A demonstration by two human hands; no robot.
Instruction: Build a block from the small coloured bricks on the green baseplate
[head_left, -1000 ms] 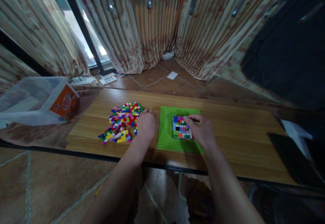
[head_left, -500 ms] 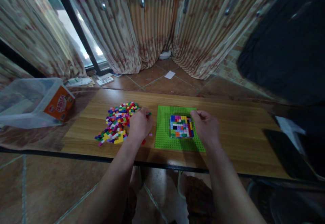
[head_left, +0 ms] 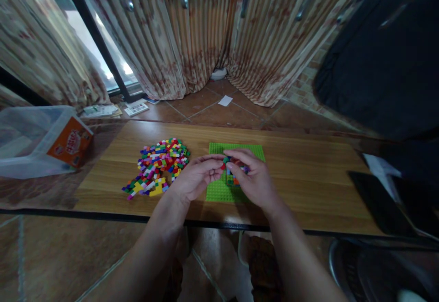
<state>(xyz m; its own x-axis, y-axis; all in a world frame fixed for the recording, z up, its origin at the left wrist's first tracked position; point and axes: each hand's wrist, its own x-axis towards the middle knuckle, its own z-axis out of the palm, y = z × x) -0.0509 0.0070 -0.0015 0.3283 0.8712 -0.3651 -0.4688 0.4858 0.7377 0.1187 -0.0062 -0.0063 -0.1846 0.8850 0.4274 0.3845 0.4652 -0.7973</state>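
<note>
Your left hand (head_left: 195, 178) and right hand (head_left: 252, 181) meet over the green baseplate (head_left: 219, 191), fingertips pinched together on a few small bricks (head_left: 225, 162) held just above the brick block (head_left: 230, 179), which your hands mostly hide. The loose brick pile (head_left: 156, 167) lies on the counter (head_left: 308, 174) just left of the baseplate, with a clear plastic tub (head_left: 30, 140) at the far left.

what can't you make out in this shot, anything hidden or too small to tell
- Head view: the small bricks pinched between the left hand and right hand are too small and blurred to count.
- The brick block on the green baseplate is mostly hidden by both hands.
- The print on the orange box is too small to read.
- The clear bin is cut off by the left edge.
</note>
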